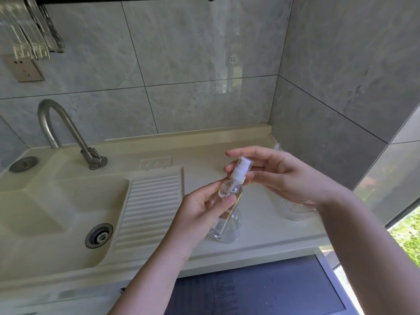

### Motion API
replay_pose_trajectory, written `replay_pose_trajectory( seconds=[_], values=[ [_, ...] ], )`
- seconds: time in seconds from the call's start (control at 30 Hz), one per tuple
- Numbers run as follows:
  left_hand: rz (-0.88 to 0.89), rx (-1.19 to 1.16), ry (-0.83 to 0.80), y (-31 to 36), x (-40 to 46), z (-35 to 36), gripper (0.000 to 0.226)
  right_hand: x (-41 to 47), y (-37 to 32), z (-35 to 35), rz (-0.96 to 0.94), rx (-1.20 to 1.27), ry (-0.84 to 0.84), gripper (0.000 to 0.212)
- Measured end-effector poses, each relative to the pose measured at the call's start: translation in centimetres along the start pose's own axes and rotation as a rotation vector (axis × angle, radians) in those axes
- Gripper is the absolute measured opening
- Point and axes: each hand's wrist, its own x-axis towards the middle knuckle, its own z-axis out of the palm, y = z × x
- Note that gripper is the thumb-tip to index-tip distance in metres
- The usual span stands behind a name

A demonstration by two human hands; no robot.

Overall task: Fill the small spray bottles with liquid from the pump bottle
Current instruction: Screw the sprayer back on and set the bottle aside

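Above the counter I hold a small clear spray bottle [229, 192], tilted. My left hand [200, 210] pinches its body between thumb and fingertips. My right hand [284, 176] pinches the white spray head [240, 171] at the bottle's top, with the index finger stretched out above it. Directly beneath, a larger clear bottle [227, 229] with some clear liquid stands on the cream counter [261, 237]; my hands and the small bottle hide its top, and no pump is visible.
A clear container [294, 211] stands on the counter below my right wrist. The cream sink [45, 201] with its drain [98, 235], ribbed washboard [150, 205] and metal tap [56, 123] lie to the left. Tiled walls close the back and right.
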Motion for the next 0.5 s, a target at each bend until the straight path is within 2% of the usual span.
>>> replay_pose_trajectory(
  seconds=[0.3,0.5],
  values=[
    [-0.010,-0.076,-0.074,0.9,-0.3,0.4,0.028,-0.4,-1.0,0.1,-0.043,0.181,-0.030,0.051],
    [-0.016,-0.133,-0.081,0.8,0.0,0.5,0.031,-0.2,-1.1,1.5,-0.110,0.117,0.131,0.049]
  ],
)
